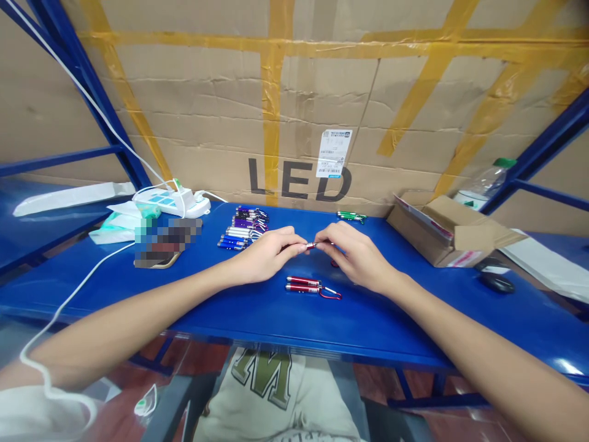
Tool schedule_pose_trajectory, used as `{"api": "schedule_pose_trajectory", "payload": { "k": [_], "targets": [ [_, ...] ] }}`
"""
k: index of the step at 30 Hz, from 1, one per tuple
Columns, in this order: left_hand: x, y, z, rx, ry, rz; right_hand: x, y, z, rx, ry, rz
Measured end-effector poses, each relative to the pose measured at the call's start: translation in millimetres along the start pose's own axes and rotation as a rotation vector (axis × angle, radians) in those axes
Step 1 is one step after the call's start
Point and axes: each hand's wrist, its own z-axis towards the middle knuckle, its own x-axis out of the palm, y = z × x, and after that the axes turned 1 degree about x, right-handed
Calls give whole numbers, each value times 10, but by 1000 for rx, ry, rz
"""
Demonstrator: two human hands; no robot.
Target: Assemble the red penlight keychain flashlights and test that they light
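Thumb and fingers of my left hand pinch one end of a small red pen flashlight. My right hand pinches its other end, and a bit of red clip shows beneath that hand. Fingers cover most of this flashlight. Just below, on the blue table, lie two red pen flashlights side by side, with a red carabiner at their right end. Left of my hands is a row of several blue, silver, purple and black flashlights. Green flashlights lie farther back.
A power strip with white cables, a tissue pack and a partly pixelated phone are at left. On the right are an open cardboard box, a black mouse and a plastic bottle. Taped cardboard backs the blue table.
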Motion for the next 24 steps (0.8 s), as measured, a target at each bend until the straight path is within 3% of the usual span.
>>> {"api": "schedule_pose_trajectory", "payload": {
  "k": [6, 8, 13, 24],
  "targets": [
    [-8, -17, 17, -190, 128, -298, -33, 13, 18, -38, 0, -43],
    [2, -16, 16, -190, 113, -299, -34, 9, 19, -42, 6, -50],
    [32, 9, -10, -40, -15, -6, 5, -12, 4, 10, 14, 5],
    [20, 46, -73, 177, -83, 417, 24, 52, 13, 196, 13, 155]
  ]
}}
